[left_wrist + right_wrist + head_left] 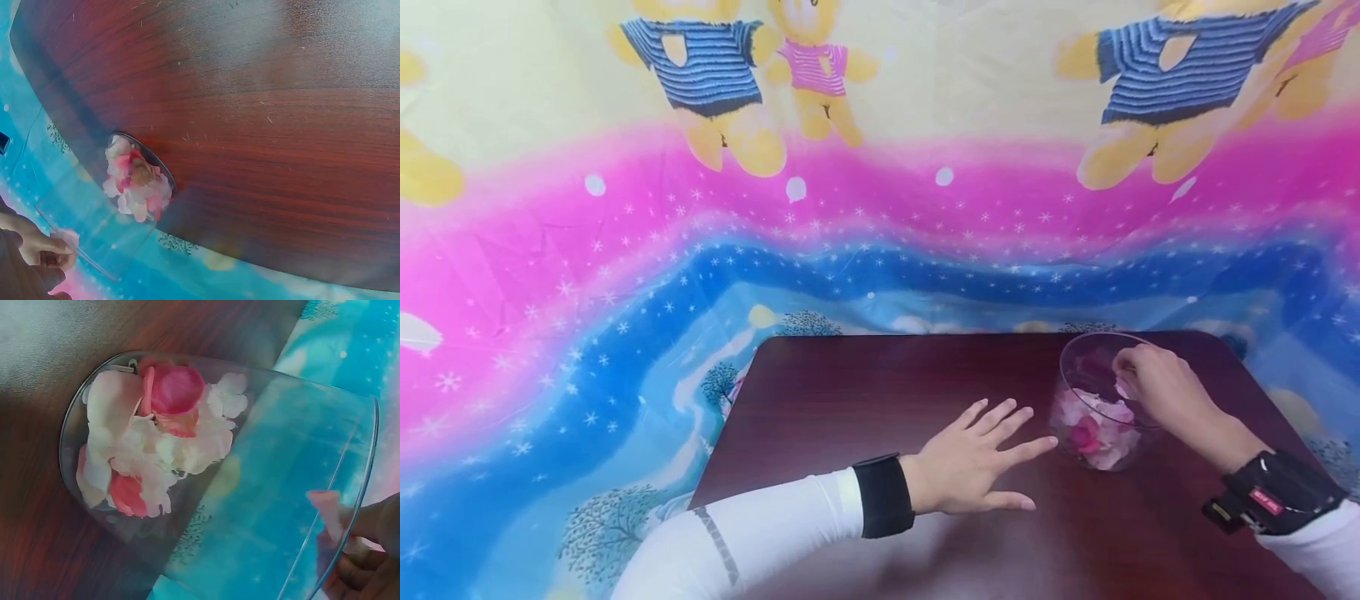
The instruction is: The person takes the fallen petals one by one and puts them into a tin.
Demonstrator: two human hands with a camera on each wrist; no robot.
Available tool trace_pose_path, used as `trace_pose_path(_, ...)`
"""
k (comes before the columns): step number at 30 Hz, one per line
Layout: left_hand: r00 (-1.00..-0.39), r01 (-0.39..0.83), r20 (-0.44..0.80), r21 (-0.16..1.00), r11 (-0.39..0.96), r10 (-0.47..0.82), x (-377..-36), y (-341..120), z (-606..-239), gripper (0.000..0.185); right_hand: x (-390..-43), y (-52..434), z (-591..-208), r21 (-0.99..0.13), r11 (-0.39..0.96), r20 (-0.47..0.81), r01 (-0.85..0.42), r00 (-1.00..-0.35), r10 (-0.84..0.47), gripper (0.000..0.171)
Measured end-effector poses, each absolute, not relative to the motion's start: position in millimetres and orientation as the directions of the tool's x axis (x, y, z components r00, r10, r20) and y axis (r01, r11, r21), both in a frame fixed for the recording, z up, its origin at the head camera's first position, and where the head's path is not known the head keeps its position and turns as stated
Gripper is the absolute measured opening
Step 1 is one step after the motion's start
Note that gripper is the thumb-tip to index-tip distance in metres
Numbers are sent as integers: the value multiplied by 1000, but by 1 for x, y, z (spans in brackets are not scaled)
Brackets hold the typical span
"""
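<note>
My left hand (973,458) lies flat on the dark wooden table (865,392), fingers straight and spread, the fingertips just beside the base of the clear glass bowl (1093,379) but, as far as I can tell, not touching it; I judge it rests there as a steadying guard, close enough to catch the bowl if it slides. My right hand (1157,387) is at the bowl's rim, fingers curled, and between fingertip and thumb I pinch a pale pink petal (328,509) just at the lip of the glass, held lightly because it is thin and soft. The bowl stands upright near the far right corner of the table, and a loose heap of petals (153,434), white, pale pink and deep pink, sits at its bottom, well below the rim where my fingers are. Behind and around the table hangs a bright printed cloth (625,275) with bears and stars. A black band wraps each wrist over my white sleeves.
</note>
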State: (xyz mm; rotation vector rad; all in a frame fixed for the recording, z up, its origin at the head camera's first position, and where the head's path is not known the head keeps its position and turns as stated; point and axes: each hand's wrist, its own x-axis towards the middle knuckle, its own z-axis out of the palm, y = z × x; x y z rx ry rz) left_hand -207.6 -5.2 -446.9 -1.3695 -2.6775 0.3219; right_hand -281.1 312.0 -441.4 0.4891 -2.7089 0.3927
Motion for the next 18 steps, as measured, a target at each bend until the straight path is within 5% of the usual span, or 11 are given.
trace_pose_path(10,-589,783,8,-244,572,808,-208,-7,-453,78,-275,298,-447,-85,954,202,-288,-942,-267,68)
trace_pose_path(18,-610,770,15,-227,597,792,-214,-17,-453,77,-266,279,-446,-147,939,207,-312,-938,-280,75)
